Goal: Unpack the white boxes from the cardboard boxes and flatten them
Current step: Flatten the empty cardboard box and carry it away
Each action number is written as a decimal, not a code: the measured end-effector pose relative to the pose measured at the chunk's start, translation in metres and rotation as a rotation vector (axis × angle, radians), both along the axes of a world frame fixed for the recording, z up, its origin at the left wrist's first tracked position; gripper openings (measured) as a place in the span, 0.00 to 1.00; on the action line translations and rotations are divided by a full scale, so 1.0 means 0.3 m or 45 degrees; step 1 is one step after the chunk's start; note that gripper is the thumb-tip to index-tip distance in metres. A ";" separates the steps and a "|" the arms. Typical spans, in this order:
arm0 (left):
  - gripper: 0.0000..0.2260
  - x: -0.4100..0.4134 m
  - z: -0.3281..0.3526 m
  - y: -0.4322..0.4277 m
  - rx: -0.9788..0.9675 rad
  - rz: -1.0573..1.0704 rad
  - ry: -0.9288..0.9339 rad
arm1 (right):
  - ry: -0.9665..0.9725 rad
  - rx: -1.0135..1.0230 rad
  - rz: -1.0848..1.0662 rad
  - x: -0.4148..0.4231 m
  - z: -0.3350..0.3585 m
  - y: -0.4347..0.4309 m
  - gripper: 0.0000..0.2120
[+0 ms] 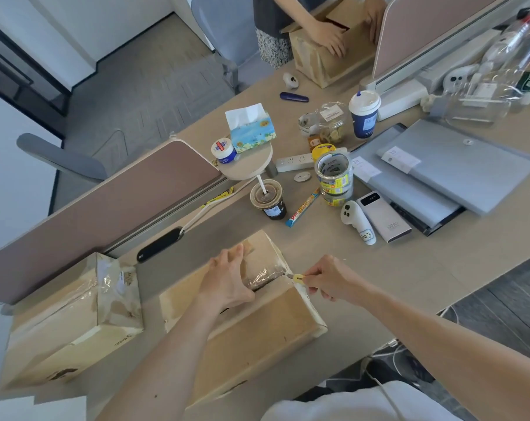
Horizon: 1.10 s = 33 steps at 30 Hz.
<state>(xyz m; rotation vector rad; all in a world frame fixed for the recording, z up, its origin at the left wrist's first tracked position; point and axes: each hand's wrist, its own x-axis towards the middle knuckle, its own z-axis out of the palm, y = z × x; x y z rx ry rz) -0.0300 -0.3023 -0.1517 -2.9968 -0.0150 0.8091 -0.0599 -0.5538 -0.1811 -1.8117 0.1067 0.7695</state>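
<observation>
1. At near left, a second cardboard box (pixel 72 323) stands taped shut, just beside the one being worked on.
2. The step in hand is slitting tape. The near-centre cardboard box (pixel 257 329) is not yet open, so no white boxes show.
3. The left hand (pixel 227 281) lies spread on its top, fingers pressing beside the taped seam (pixel 263 276).
4. The right hand (pixel 330 281) pinches a small yellow cutter (pixel 298 278) at the seam's right end. The next move probably calls for a steady draw along the seam, clear of the left fingers.
</observation>
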 end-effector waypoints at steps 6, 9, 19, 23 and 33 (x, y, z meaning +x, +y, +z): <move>0.51 0.006 0.012 -0.005 0.014 -0.015 -0.002 | 0.022 0.053 0.052 -0.049 0.019 -0.009 0.13; 0.51 0.000 0.020 -0.008 0.006 -0.027 0.009 | 0.030 0.054 0.031 -0.061 0.020 -0.008 0.16; 0.51 0.014 0.055 0.003 -0.040 -0.038 0.042 | -0.065 -0.030 -0.218 0.031 0.039 -0.011 0.10; 0.51 0.016 0.061 0.006 -0.043 -0.050 0.041 | -0.055 -0.056 -0.185 0.045 0.038 0.052 0.10; 0.50 0.022 0.063 0.007 -0.039 -0.074 0.038 | -0.086 -0.049 -0.226 0.029 0.021 0.055 0.13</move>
